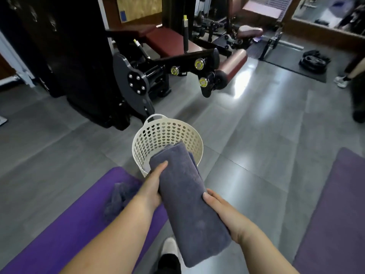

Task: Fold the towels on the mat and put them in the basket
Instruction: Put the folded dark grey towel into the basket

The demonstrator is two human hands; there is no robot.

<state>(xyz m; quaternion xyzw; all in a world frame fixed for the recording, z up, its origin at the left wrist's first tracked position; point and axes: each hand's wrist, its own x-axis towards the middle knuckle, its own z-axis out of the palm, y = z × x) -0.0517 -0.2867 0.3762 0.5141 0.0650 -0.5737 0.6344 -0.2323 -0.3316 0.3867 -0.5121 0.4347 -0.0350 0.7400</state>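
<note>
A folded grey towel (187, 196) is held in the air between both hands, its far end over the rim of the white perforated basket (158, 135). My left hand (152, 186) grips the towel's left edge with the thumb on top. My right hand (221, 210) grips its right edge lower down. The basket stands on the grey floor just beyond the end of the bright purple mat (69, 224). A second grey towel (120, 196) lies crumpled on that mat, partly hidden behind my left forearm.
A black weight machine (138, 80) with dark red pads stands right behind the basket. Another, duller purple mat (339, 214) lies at the right. My shoe (169, 248) is on the floor below the towel. Another person's legs (355, 76) show at the far right edge.
</note>
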